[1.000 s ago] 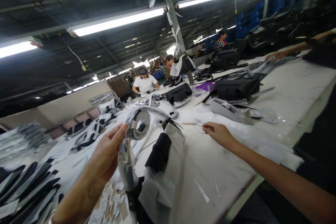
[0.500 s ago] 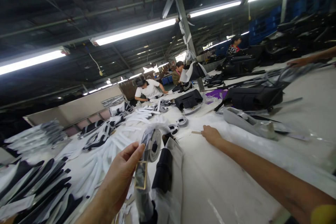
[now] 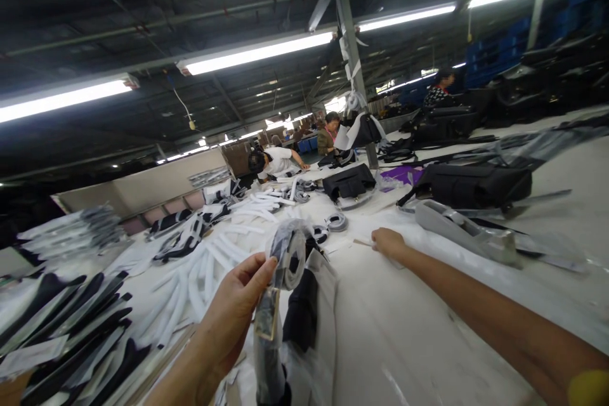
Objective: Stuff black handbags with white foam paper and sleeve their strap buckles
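Bending lower than half a second ago, the co-worker in a white shirt (image 3: 281, 162) leans over the table (image 3: 404, 330), and another person's hand, at the far right before, has left the view. Take the black bag (image 3: 303, 307) lying in pale wrapping (image 3: 325, 314) as landmark: just left of it, the left hand (image 3: 233, 304) pinches a coiled strap (image 3: 290, 254) in clear film between thumb and fingers. That coil is held up in front of the bag's far end, and a gold-edged buckle (image 3: 267, 314) hangs below the thumb; whether the strap's lower end joins the bag is hard to tell. Beyond the bag and to its right, the right hand (image 3: 389, 244) has its fingertips closed on a thin tan strip (image 3: 362, 242), which points back toward a grey coil (image 3: 337, 222). White tubes (image 3: 190, 292) lie fanned left of the bag, with dark flat pieces (image 3: 71, 330) farther left. A bigger black bag (image 3: 476, 184) sits well beyond it, to the right.
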`<state>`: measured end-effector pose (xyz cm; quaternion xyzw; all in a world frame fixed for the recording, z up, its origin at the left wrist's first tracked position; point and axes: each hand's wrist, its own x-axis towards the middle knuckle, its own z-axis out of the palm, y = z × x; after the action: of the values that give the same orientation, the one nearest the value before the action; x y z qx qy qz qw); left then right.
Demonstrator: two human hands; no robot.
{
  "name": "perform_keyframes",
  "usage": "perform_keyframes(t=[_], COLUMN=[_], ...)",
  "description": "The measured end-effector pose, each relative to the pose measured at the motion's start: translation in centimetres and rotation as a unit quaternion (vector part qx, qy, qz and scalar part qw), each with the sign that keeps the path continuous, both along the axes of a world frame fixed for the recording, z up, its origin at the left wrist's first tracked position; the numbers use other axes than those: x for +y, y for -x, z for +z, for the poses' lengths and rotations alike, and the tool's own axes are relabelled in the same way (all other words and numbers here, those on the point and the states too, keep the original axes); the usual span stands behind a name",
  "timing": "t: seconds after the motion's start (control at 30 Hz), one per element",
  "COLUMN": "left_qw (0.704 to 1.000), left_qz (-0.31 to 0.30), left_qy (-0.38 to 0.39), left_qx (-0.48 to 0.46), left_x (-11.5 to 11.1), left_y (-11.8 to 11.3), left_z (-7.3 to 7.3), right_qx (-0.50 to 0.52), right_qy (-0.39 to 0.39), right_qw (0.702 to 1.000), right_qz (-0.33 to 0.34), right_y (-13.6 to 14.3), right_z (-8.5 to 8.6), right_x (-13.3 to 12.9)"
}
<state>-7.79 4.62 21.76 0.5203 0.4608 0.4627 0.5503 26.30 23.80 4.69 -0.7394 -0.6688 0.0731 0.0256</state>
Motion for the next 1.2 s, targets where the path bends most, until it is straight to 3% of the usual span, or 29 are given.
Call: perform_keyframes(t=[0.17, 0.3, 0.6, 0.77, 0.97, 1.2], left_qw=[1.0, 1.0, 1.0, 1.0, 1.0, 0.999], left_qz=[-0.008, -0.007, 0.004, 0.005, 0.003, -0.021], left_qy=[-0.018, -0.022, -0.017, -0.014, -0.015, -0.038], left_qx=[0.007, 0.01, 0.003, 0.007, 0.002, 0.007], left_x=[-0.5, -0.8, -0.2, -0.2, -0.1, -0.2], left_y=[0.0, 0.1, 0.8, 0.5, 0.2, 0.1], left_z=[0.3, 0.4, -0.1, -0.2, 0.0, 0.1], right_qx=[-0.012, -0.011, -0.054, -0.068, -0.076, -0.005], right_qy=[-0.075, -0.127, -0.038, -0.014, -0.045, -0.084], right_qw=[0.997, 0.991, 0.997, 0.997, 0.994, 0.995], right_qz=[0.005, 0.039, 0.039, 0.04, 0.067, 0.062], right_y=[-0.5, -0.3, -0.9, -0.5, -0.7, -1.5], right_z=[0.5, -0.1, -1.8, -1.1, -0.5, 0.7], right_x=[-0.1, -1.8, -6.3, -6.4, -8.2, -9.1])
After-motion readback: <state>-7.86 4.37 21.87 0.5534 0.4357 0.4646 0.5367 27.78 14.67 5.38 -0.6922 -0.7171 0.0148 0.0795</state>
